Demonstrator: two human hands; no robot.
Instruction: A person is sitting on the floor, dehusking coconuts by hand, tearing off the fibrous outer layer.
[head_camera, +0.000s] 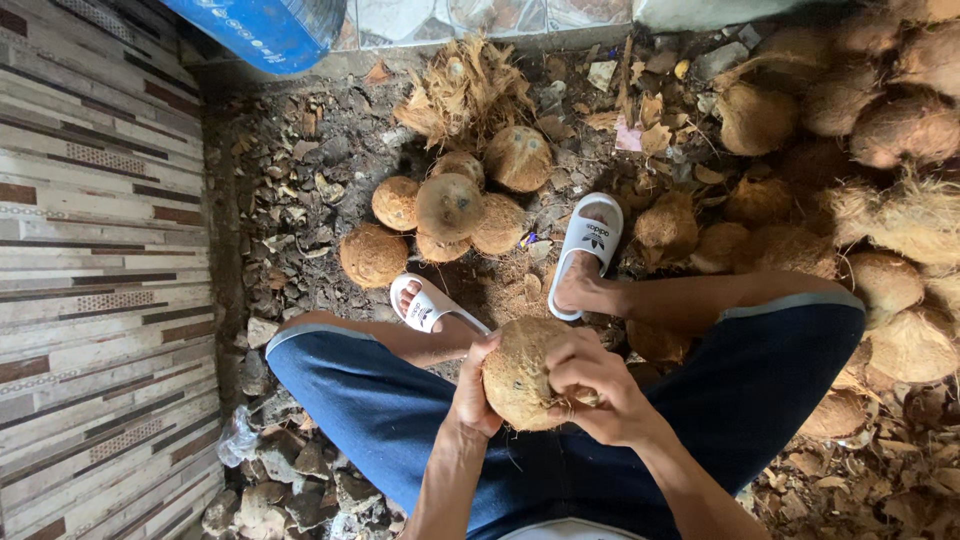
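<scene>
While both hands close around it, the husked coconut (522, 372) sits between the person's knees, held above the lap and the blue shorts (380, 410). The left hand (476, 385) cups the coconut's left side with the palm pressed flat against the fibrous shell, and the right hand (592, 385) wraps over its right side and top, fingers curled and gripping the brown fibres. So the coconut lies squeezed between the two palms, touching both. Beyond the hands, both feet rest on the ground in white slide sandals (588, 245), and just past the toes a small cluster of peeled coconuts (445, 210) lies on the dirt, with a clump of torn husk (465, 90) behind it. A larger heap of unpeeled coconuts (880, 180) fills the right side of the view. On the left runs a striped tiled wall (90, 280), and a blue barrel (265, 30) stands at the top edge.
</scene>
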